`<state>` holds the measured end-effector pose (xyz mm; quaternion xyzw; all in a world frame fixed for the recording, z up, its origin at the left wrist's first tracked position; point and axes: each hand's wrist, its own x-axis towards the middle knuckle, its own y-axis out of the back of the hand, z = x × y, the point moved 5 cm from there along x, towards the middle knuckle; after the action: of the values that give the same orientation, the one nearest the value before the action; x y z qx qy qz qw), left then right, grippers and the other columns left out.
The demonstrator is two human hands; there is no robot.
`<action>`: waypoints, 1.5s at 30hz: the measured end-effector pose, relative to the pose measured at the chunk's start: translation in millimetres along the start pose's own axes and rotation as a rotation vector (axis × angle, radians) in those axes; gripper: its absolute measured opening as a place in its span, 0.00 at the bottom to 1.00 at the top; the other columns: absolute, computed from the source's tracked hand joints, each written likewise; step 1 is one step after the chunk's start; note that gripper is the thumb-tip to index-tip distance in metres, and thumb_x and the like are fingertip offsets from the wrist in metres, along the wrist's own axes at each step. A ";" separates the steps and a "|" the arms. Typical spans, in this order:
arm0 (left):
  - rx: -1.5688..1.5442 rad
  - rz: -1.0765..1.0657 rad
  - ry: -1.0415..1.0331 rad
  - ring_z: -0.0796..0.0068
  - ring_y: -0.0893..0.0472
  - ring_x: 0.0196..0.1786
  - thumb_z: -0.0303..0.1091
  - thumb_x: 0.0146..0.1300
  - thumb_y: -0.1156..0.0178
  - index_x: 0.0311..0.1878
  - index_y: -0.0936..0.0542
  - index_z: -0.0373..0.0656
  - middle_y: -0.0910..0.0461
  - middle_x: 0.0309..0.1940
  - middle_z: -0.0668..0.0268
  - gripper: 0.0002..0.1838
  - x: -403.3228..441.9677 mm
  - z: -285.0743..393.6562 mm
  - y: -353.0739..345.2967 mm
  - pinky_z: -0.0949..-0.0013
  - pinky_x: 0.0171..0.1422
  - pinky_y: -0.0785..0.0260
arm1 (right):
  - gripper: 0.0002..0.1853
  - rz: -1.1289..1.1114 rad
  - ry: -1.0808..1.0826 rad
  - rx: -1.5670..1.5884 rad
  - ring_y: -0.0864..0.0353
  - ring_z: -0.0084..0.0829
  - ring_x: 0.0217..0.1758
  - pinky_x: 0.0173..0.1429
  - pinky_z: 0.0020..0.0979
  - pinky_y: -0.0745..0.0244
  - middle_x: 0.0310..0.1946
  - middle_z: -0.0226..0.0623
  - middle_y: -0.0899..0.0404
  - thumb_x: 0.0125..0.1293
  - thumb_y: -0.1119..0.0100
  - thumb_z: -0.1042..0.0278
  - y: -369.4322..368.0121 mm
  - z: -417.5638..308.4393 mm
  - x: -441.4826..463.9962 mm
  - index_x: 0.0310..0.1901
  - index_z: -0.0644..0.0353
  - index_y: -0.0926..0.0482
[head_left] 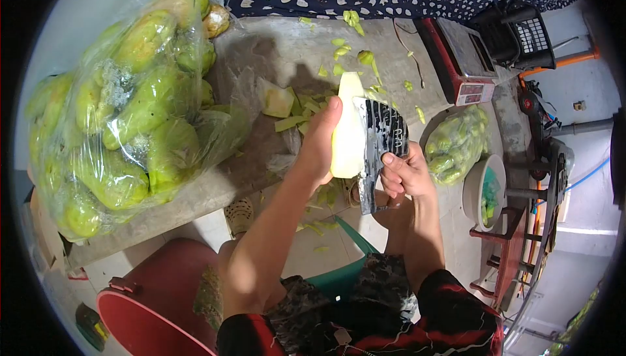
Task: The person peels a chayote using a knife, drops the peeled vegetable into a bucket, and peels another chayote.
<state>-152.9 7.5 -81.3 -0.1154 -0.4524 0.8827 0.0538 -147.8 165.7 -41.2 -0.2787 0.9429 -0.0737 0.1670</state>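
Note:
My left hand [319,141] is closed around the side of a long, pale, peeled fruit [349,137] that looks like a green papaya, thumb near its upper end. In my right hand [405,172] is a broad black blade-like tool [385,128] with ridges and pale lettering. Its long edge lies against the right side of the papaya; whether it cuts in I cannot tell. Both are held up in front of the table [261,49]. Green peelings [297,111] lie behind my left hand, and smaller green scraps [368,59] are scattered farther back.
A big clear bag of green fruit [140,115] fills the table's left side. At right are a red scale [460,62], a smaller bag of green produce [456,144] and a white tub [479,199]. A red bin [153,297] stands below left, a black basket [521,33] behind the scale.

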 end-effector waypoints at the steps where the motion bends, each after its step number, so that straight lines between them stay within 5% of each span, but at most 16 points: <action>1: 0.002 -0.002 -0.002 0.68 0.19 0.48 0.68 0.71 0.63 0.61 0.29 0.41 0.20 0.47 0.61 0.38 2.1 -2.5 2.0 0.62 0.53 0.26 | 0.15 0.009 0.011 -0.006 0.37 0.18 0.10 0.13 0.25 0.38 0.12 0.26 0.36 0.72 0.43 0.66 -0.6 -0.5 0.1 0.29 0.59 0.34; 4: -0.053 0.008 -0.075 0.68 0.19 0.48 0.69 0.70 0.61 0.62 0.29 0.41 0.20 0.47 0.62 0.39 2.1 0.5 -2.9 0.63 0.53 0.26 | 0.14 0.025 0.037 0.012 0.37 0.18 0.10 0.13 0.25 0.38 0.12 0.26 0.35 0.73 0.43 0.66 -7.0 2.0 0.8 0.29 0.59 0.34; 6: -0.124 0.132 -0.108 0.77 0.21 0.35 0.62 0.73 0.55 0.49 0.24 0.39 0.21 0.35 0.66 0.31 -2.4 6.1 -4.6 0.69 0.39 0.26 | 0.13 0.065 0.031 -0.042 0.36 0.18 0.11 0.14 0.25 0.38 0.13 0.26 0.34 0.73 0.44 0.66 -7.6 2.7 1.0 0.31 0.60 0.33; 10: -0.040 0.093 -0.097 0.69 0.20 0.44 0.65 0.72 0.58 0.61 0.29 0.43 0.21 0.43 0.64 0.34 -1.3 6.1 0.1 0.62 0.49 0.26 | 0.12 0.112 0.056 -0.169 0.36 0.18 0.10 0.15 0.25 0.38 0.12 0.26 0.33 0.73 0.44 0.67 -11.8 -2.7 2.7 0.33 0.62 0.33; 13: -0.010 0.246 -0.109 0.75 0.23 0.35 0.60 0.73 0.54 0.49 0.24 0.38 0.21 0.35 0.65 0.29 -0.2 5.4 4.0 0.68 0.39 0.30 | 0.10 0.165 0.050 -0.234 0.35 0.17 0.11 0.16 0.25 0.38 0.12 0.25 0.33 0.73 0.45 0.69 -16.7 -2.6 1.0 0.35 0.64 0.30; 15: 0.527 0.431 -0.481 0.72 0.25 0.34 0.56 0.74 0.54 0.49 0.25 0.37 0.22 0.34 0.64 0.27 -5.4 22.5 3.3 0.67 0.40 0.33 | 0.08 0.213 0.058 -0.345 0.34 0.17 0.11 0.16 0.24 0.38 0.12 0.25 0.32 0.73 0.46 0.70 -28.4 -1.5 2.0 0.37 0.64 0.29; 21: 0.866 0.513 -0.652 0.72 0.25 0.37 0.53 0.75 0.55 0.51 0.26 0.36 0.22 0.35 0.63 0.25 -13.4 25.6 -0.2 0.68 0.44 0.33 | 0.05 0.246 0.092 -0.521 0.33 0.15 0.13 0.18 0.24 0.39 0.12 0.25 0.31 0.72 0.46 0.72 -24.6 -3.9 0.7 0.40 0.65 0.26; 22: 0.866 0.510 -0.653 0.72 0.25 0.37 0.53 0.75 0.55 0.51 0.26 0.36 0.22 0.35 0.63 0.25 -11.1 25.1 -0.7 0.68 0.44 0.33 | 0.06 0.234 0.085 -0.419 0.33 0.14 0.14 0.19 0.24 0.39 0.12 0.24 0.31 0.72 0.45 0.72 -22.0 -3.6 -0.6 0.39 0.66 0.26; 24: 0.288 0.430 -0.610 0.73 0.24 0.40 0.53 0.75 0.56 0.53 0.26 0.37 0.21 0.38 0.62 0.25 -3.5 21.0 7.8 0.69 0.46 0.32 | 0.06 0.223 0.079 -0.314 0.33 0.14 0.14 0.19 0.25 0.39 0.12 0.24 0.31 0.71 0.44 0.71 -22.9 -2.5 -2.7 0.39 0.66 0.26; 26: 0.180 0.356 -0.608 0.73 0.23 0.41 0.54 0.76 0.57 0.56 0.28 0.38 0.20 0.40 0.61 0.26 2.0 23.8 11.1 0.70 0.48 0.31 | 0.09 0.381 0.182 -0.725 0.29 0.22 0.13 0.19 0.28 0.37 0.11 0.30 0.30 0.69 0.41 0.69 -23.8 -17.3 -7.4 0.36 0.65 0.28; 28: 0.064 0.397 -0.692 0.74 0.23 0.43 0.56 0.75 0.59 0.57 0.30 0.38 0.20 0.40 0.60 0.28 0.7 28.9 14.7 0.69 0.50 0.31 | 0.10 0.377 0.381 -1.049 0.23 0.51 0.18 0.24 0.41 0.29 0.15 0.46 0.27 0.66 0.41 0.71 -41.7 -20.0 -11.3 0.32 0.63 0.32; 29: 0.184 0.410 -0.685 0.65 0.20 0.47 0.66 0.71 0.58 0.60 0.32 0.37 0.20 0.44 0.56 0.37 0.7 29.4 22.4 0.63 0.55 0.28 | 0.09 0.348 0.446 -1.114 0.23 0.51 0.20 0.25 0.42 0.28 0.16 0.47 0.26 0.66 0.41 0.72 -47.7 -13.5 -11.4 0.34 0.63 0.32; 32: 0.168 0.385 -0.727 0.66 0.20 0.47 0.69 0.69 0.57 0.60 0.32 0.37 0.20 0.44 0.56 0.39 -0.6 30.7 23.3 0.63 0.54 0.28 | 0.09 0.282 0.495 -1.220 0.21 0.51 0.24 0.28 0.45 0.26 0.21 0.47 0.25 0.61 0.39 0.74 -57.9 -0.2 -14.7 0.37 0.61 0.32; 42: 0.212 0.375 -0.751 0.70 0.21 0.45 0.63 0.73 0.60 0.59 0.32 0.38 0.20 0.43 0.57 0.34 -6.3 20.7 8.4 0.66 0.52 0.28 | 0.08 0.340 0.483 -1.325 0.23 0.50 0.21 0.25 0.43 0.28 0.20 0.45 0.26 0.63 0.40 0.76 -69.2 6.0 -5.8 0.35 0.63 0.32; 44: 0.232 0.333 -0.749 0.70 0.21 0.43 0.61 0.74 0.61 0.59 0.31 0.38 0.20 0.43 0.58 0.32 -6.4 23.6 8.4 0.66 0.51 0.28 | 0.07 0.351 0.561 -1.221 0.22 0.44 0.20 0.25 0.40 0.28 0.20 0.45 0.25 0.65 0.41 0.75 -66.2 0.6 -5.6 0.37 0.64 0.30; 45: 0.232 0.334 -0.752 0.70 0.21 0.43 0.61 0.74 0.61 0.59 0.31 0.38 0.20 0.43 0.58 0.32 -7.8 26.2 12.3 0.66 0.51 0.28 | 0.06 0.348 0.415 -1.107 0.21 0.38 0.20 0.25 0.38 0.28 0.19 0.44 0.25 0.66 0.42 0.74 -58.4 -1.9 -2.8 0.38 0.65 0.29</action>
<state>-151.9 -21.9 -75.2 0.1496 -0.3131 0.9051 -0.2459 -117.1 118.7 -25.1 -0.1457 0.8858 0.4023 -0.1799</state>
